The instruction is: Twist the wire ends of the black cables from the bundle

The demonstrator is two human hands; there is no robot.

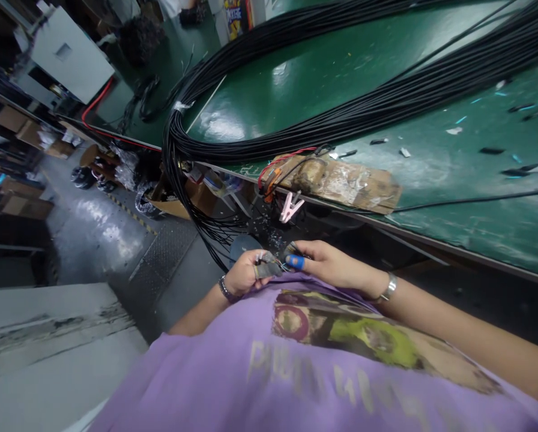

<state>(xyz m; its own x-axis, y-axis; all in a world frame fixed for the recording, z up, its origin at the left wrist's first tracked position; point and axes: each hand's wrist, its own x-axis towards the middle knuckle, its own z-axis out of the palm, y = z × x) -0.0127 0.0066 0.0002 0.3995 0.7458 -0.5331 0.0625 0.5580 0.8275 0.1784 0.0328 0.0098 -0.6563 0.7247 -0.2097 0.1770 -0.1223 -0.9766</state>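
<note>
Close to my body, in front of the purple shirt, my left hand (251, 270) is closed, its fingertips wrapped in grey tape. Thin stripped wires (283, 265) stick out from its fingers toward my right hand. My right hand (320, 262), with blue tape round the thumb, is pinched on the ends of those wires. The cable they belong to is mostly hidden inside my left hand. Beside that hand, a bunch of black cables (206, 225) hangs down from the table edge.
A long thick loop of black cables (269, 147) lies on the green table (323, 96), tied with a white band. At its edge are a wooden board (368, 185) wrapped in tape and a pink clip (290, 208). Cable scraps (492, 150) litter the right. A white box (73, 54) stands far left.
</note>
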